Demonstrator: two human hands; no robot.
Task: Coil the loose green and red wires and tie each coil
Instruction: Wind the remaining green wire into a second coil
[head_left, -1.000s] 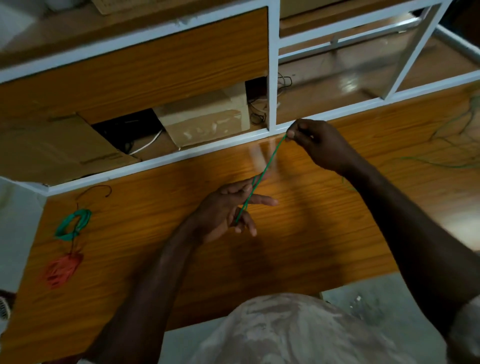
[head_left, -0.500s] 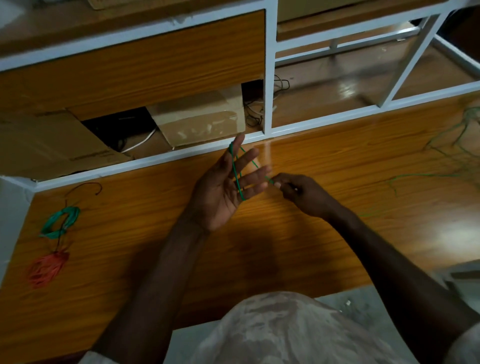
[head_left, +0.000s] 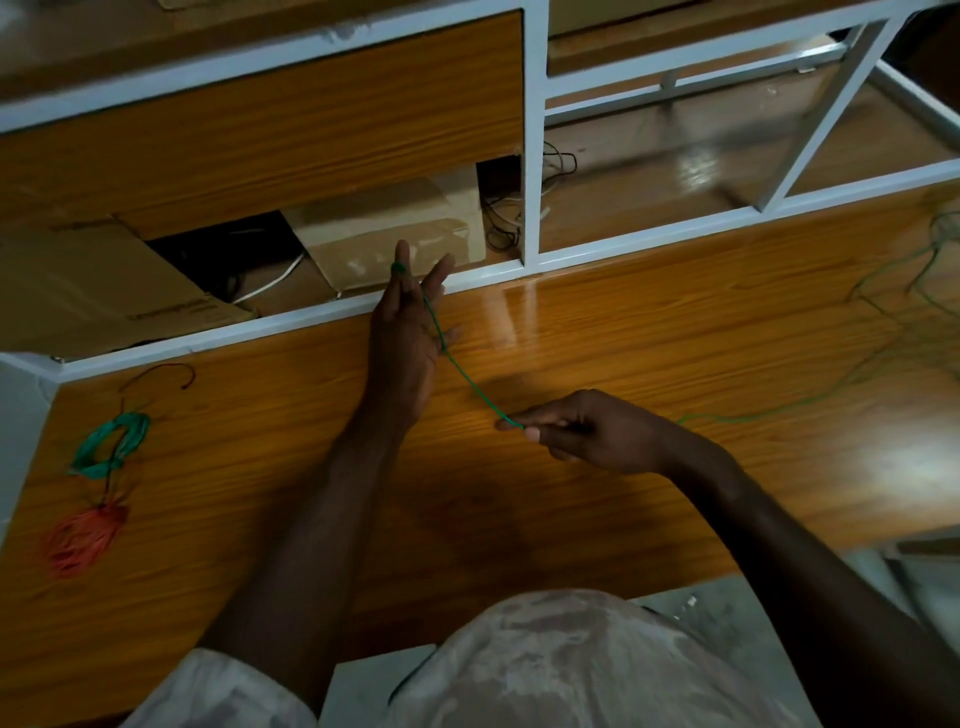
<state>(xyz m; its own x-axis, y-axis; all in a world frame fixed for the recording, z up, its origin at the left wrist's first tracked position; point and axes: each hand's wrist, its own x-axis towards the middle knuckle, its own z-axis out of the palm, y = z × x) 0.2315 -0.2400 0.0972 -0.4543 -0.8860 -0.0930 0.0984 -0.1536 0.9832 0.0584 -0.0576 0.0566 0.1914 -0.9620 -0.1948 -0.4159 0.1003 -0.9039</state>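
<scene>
Orange wooden desk (head_left: 623, 338) under dim light; the left hand (head_left: 405, 338), fingers spread, carries green wire (head_left: 470, 382) looped over a fingertip, while the right hand (head_left: 587, 431) pinches it, now pulled down from the shelf edge (another wrap begun); much wire remains loose rightward.

No readable text anywhere. Flattened cardboard sheet (head_left: 98, 291) at left under the shelf has a dark printed line near its lower edge, too blurred and small to read. Cardboard box (head_left: 389, 228) behind the white frame shows only glare on tape, no legible label. No brands, numbers or signs legible on any other surface.
</scene>
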